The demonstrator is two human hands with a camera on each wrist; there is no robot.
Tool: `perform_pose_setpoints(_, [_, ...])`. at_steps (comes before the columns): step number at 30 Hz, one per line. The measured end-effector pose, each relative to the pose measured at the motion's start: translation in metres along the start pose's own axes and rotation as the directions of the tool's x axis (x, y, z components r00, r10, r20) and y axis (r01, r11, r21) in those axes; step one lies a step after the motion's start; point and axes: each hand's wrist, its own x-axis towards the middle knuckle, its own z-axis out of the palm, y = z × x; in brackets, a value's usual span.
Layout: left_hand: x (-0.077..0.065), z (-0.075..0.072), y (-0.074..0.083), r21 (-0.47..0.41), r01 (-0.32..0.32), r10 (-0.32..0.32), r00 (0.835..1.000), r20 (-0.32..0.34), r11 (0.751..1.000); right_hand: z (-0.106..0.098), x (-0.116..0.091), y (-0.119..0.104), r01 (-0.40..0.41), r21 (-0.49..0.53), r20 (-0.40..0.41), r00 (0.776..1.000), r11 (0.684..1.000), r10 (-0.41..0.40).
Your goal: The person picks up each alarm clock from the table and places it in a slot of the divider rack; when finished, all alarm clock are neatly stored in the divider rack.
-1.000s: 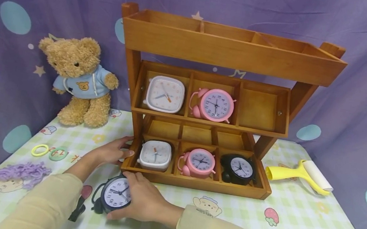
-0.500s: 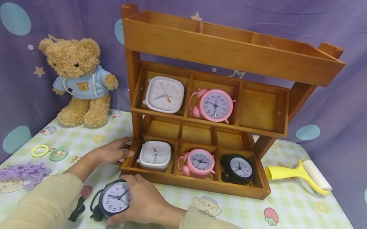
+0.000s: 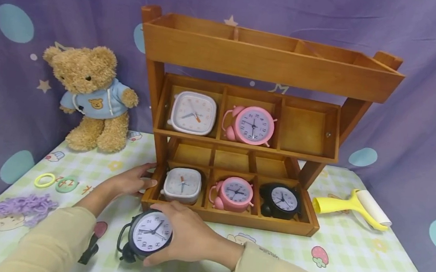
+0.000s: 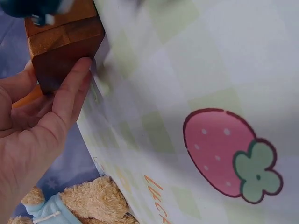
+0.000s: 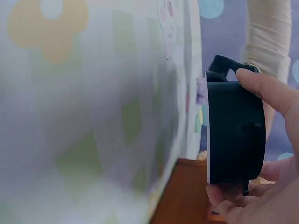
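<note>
My right hand grips a black twin-bell alarm clock by its rim, in front of the wooden shelf's left end. In the right wrist view that clock shows side-on, thumb on one edge and fingers on the opposite edge. The bells point left and its white face looks up toward the head camera. My left hand holds the lower left end of the wooden shelf. The left wrist view shows thumb and fingers on either side of a wooden corner.
White clocks and pink clocks sit in the middle and bottom tiers. Another black clock lies bottom right. The middle tier's right compartment is bare. A teddy bear, two rings and a yellow lint roller flank the shelf.
The right hand and its alarm clock first came slightly nearer the front, then moved right. The left hand stays at the shelf's end. The whole head view has shifted a little.
</note>
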Motion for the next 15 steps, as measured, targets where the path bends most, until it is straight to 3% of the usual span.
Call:
perform_pose_setpoints(8, [0.001,-0.001,0.0,-0.01,0.005,-0.005,1.0,0.008,1.0,-0.03,-0.017,0.006,-0.004,0.075,-0.012,1.0,0.997,0.005])
perform_pose_setpoints(15, [0.0,0.0,0.001,-0.029,0.008,-0.007,1.0,0.011,1.0,-0.059,-0.03,0.016,-0.014,0.082,-0.034,0.999,0.997,0.017])
